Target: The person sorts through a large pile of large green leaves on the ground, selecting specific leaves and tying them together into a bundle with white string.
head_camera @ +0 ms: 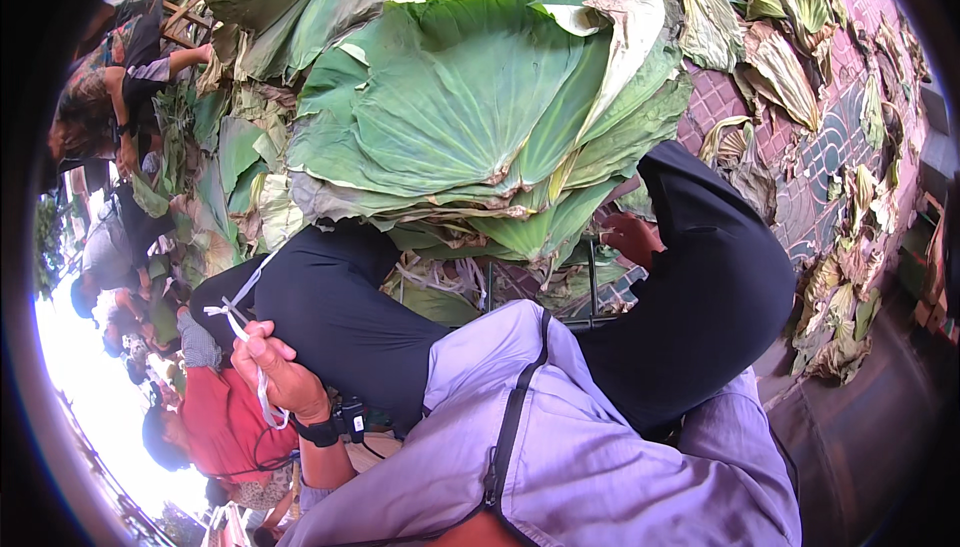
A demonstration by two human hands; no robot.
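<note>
A stack of large green lotus leaves point(465, 96) lies in front of me, its near edge over my knees. My left hand point(281, 374), with a black band at the wrist, pinches a white plastic string point(234, 314) beside my left thigh. From there the string runs taut up toward the left edge of the stack, and a loose end curls below the fingers. What looks like my right hand point(634, 239) is low by my right leg, under the near right edge of the leaves. Its fingers are partly hidden, so its grip is unclear.
Dry, curled leaves point(780, 74) litter the patterned pavement point(821, 157) at right. More leaves point(240, 149) are heaped at left. A person in red point(232, 419) sits close on my left; another person point(112, 104) bends over leaves farther off. White strings point(450, 277) lie below the stack.
</note>
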